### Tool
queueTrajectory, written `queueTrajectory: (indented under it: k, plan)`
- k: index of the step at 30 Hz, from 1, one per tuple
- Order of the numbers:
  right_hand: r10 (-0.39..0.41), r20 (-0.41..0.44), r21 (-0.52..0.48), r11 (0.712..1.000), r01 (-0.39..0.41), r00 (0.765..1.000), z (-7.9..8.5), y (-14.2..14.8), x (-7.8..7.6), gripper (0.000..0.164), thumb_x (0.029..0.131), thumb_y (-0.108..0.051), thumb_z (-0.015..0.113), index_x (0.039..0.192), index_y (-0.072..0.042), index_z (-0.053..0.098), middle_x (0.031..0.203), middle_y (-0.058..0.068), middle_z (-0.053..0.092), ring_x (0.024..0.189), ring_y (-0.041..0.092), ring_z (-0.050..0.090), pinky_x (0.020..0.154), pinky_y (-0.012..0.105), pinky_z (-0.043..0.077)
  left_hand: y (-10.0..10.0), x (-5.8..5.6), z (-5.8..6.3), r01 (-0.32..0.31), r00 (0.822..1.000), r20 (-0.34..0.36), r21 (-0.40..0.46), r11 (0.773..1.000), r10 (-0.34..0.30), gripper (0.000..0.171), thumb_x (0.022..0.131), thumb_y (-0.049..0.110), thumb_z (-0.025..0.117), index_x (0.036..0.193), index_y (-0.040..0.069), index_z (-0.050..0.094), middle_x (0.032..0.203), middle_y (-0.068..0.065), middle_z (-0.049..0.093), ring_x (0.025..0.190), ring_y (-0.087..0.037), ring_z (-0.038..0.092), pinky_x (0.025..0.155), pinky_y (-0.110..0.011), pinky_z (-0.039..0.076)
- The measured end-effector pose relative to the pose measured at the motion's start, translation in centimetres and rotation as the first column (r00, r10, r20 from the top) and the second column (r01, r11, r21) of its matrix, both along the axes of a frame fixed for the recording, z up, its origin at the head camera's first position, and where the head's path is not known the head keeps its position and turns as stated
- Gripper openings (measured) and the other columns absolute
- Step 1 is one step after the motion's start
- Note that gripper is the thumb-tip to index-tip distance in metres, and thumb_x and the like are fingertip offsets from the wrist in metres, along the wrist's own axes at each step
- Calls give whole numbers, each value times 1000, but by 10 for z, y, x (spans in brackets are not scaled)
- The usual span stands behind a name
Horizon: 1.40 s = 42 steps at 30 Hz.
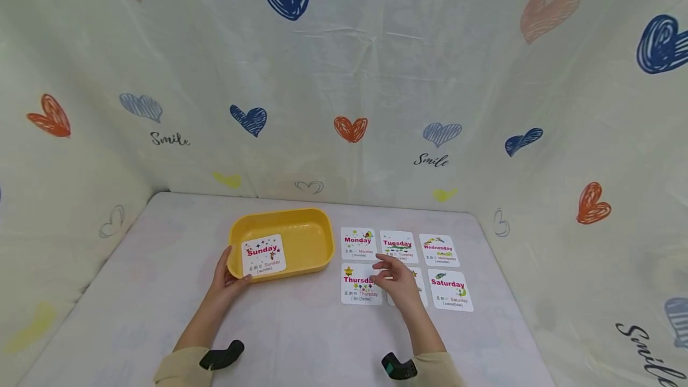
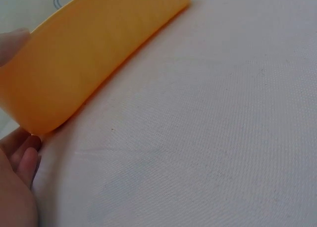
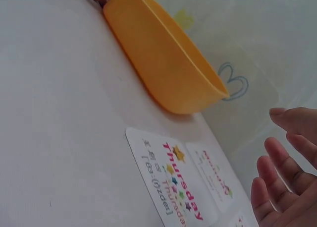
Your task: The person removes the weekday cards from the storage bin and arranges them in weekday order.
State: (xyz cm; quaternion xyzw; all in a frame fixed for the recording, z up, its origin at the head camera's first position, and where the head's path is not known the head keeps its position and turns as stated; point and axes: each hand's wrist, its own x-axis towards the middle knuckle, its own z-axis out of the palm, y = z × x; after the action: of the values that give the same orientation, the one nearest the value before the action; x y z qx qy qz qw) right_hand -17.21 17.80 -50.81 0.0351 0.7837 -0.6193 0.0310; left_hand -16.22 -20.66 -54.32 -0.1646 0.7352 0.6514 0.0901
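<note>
My left hand (image 1: 227, 284) grips the near left corner of a yellow plastic tray (image 1: 307, 242), thumb at the near side and fingers along the left end. Inside the tray lies a Sunday card (image 1: 263, 255), at its left. To the right of the tray, my right hand (image 1: 398, 282) hovers over rows of day cards with fingers loosely bent and holding nothing. A Thursday card (image 1: 355, 294) lies just left of that hand, and a Tuesday card (image 1: 399, 245) beyond it. Most of one card (image 1: 421, 291) is hidden beneath the hand, its title covered.
A Monday card (image 1: 358, 243), a Wednesday card (image 1: 439, 250) and a Saturday card (image 1: 450, 291) also lie face up on the white-covered table (image 1: 301, 333). A pale curtain (image 1: 301, 76) with printed hearts stands behind the table and along its sides.
</note>
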Motion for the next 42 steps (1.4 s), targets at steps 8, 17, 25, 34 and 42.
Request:
queueTrajectory:
  k: [8, 17, 25, 34, 42]
  plan:
    - [72, 41, -85, 994, -69, 997, 15, -34, 4, 49, 83, 5, 70, 130, 2, 58, 111, 24, 60, 85, 18, 59, 70, 21, 51, 0, 0, 0, -10, 1000, 3, 0, 1000, 10, 100, 91, 17, 69, 157, 34, -4, 151, -20, 25, 119, -29, 35, 100, -42, 33]
    - [151, 13, -128, 981, -148, 989, 36, -67, 8, 47, 83, 1, 73, 127, 4, 58, 113, 26, 61, 88, 22, 57, 72, 20, 51, -2, -1, -3, -12, 1000, 0, -6, 1000, 12, 100, 90, 16, 70, 157, 33, -2, 148, -19, 27, 116, -26, 36, 92, -32, 37]
    - [184, -34, -169, 968, -187, 982, 34, -93, 0, 46, 81, 6, 71, 125, 4, 60, 113, 25, 61, 97, 37, 55, 74, 20, 49, -2, 1, -2, -7, 1000, 3, -9, 1000, 7, 101, 89, 19, 71, 157, 34, -3, 148, -19, 26, 117, -28, 35, 99, -40, 35]
    - [200, -130, -79, 974, -211, 971, -3, -119, -20, 49, 77, 1, 78, 123, 1, 63, 112, 21, 63, 99, 34, 54, 80, 25, 45, -1, 1, -1, -6, 1000, 6, -6, 1000, 6, 101, 90, 21, 71, 157, 34, -4, 149, -20, 26, 118, -28, 36, 100, -40, 34]
    - [245, -174, 56, 970, -238, 954, -3, -132, -27, 44, 80, -2, 77, 122, -2, 64, 111, 18, 63, 99, 36, 53, 83, 31, 45, -1, 1, 0, -8, 1000, 10, 15, 1000, 8, 101, 89, 19, 71, 157, 36, -2, 149, -17, 26, 118, -27, 35, 99, -38, 33]
